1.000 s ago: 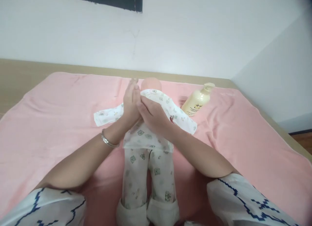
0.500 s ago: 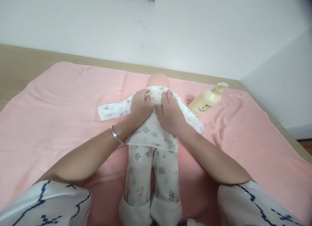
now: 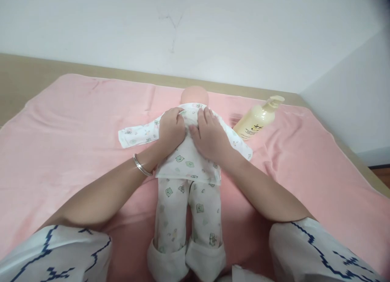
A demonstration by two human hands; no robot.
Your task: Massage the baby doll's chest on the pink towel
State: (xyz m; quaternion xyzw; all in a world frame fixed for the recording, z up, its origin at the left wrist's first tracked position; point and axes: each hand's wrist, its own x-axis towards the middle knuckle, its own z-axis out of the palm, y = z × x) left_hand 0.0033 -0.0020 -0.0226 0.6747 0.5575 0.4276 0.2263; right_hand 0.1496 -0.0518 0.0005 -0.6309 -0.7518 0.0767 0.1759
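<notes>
A baby doll (image 3: 194, 97) in a white printed shirt (image 3: 185, 162) and matching trousers (image 3: 187, 217) lies on a pink towel (image 3: 61, 136), head away from me. My left hand (image 3: 171, 130) rests on the doll's left chest, fingers curled over the shirt near the collar. My right hand (image 3: 209, 135) lies flat on the right chest, fingers stretched toward the neck. The two hands are side by side, almost touching. A silver bangle (image 3: 140, 165) circles my left wrist.
A cream pump bottle (image 3: 257, 119) lies on the towel to the right of the doll's shoulder. A wooden bed edge (image 3: 36, 67) runs along the white wall behind. The bed's right edge (image 3: 359, 164) drops toward the floor.
My hands were pressed together over the doll's neck a second ago; they have come apart and settled on either side of the chest. The view has tilted down slightly.
</notes>
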